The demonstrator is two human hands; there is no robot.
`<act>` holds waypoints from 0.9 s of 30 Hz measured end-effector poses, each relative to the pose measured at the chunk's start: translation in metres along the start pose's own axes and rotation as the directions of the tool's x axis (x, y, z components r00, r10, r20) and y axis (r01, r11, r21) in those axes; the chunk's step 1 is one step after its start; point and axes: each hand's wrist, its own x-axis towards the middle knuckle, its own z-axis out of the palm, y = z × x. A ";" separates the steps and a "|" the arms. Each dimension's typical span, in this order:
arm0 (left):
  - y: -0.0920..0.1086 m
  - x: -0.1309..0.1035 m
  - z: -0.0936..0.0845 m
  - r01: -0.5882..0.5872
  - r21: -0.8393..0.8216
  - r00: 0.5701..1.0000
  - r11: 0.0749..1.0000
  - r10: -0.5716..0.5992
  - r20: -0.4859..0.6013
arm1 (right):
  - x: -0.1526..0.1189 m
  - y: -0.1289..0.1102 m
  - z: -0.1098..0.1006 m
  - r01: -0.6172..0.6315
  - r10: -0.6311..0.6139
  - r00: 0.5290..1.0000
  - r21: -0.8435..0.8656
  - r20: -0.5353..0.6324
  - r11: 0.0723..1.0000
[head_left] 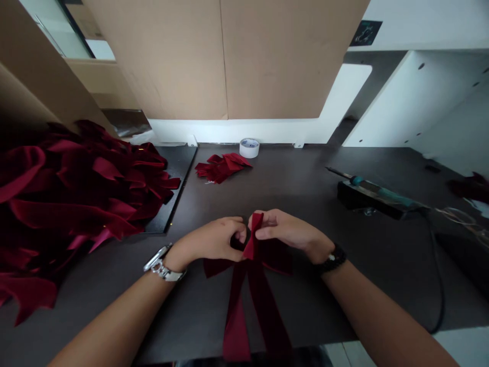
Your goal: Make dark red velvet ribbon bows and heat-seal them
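Observation:
A dark red velvet ribbon bow (pixel 267 300) lies on the dark table in front of me, its two long tails hanging toward the near edge. My right hand (pixel 284 229) pinches the upper end of a short red ribbon strip (pixel 252 239) that stands up from the bow's middle. With curled fingers, my left hand (pixel 221 239) holds the bow near its centre, thumb against the base of that strip. The bow's loops stick out on both sides, partly hidden under my hands.
A large heap of red velvet bows (pixel 91 188) covers the left side, partly on a black board (pixel 175 204). Short red ribbon pieces (pixel 223 167) and a white tape roll (pixel 249 148) lie at the back. A corded soldering iron (pixel 367 184) rests on a black block at right.

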 end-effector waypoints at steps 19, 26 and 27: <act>0.000 0.008 0.006 0.049 -0.632 0.998 0.773 -0.059 0.004 | -0.001 -0.004 0.003 -0.026 0.005 0.998 -0.310 -0.067 0.951; 0.002 0.005 0.000 0.147 -0.631 0.988 0.762 -0.147 0.053 | -0.002 -0.012 0.007 -0.004 -0.040 0.996 -0.479 -0.081 0.878; 0.003 0.005 0.000 0.155 -0.637 0.987 0.756 -0.152 0.060 | -0.002 -0.013 0.007 -0.004 -0.048 0.995 -0.513 -0.088 0.858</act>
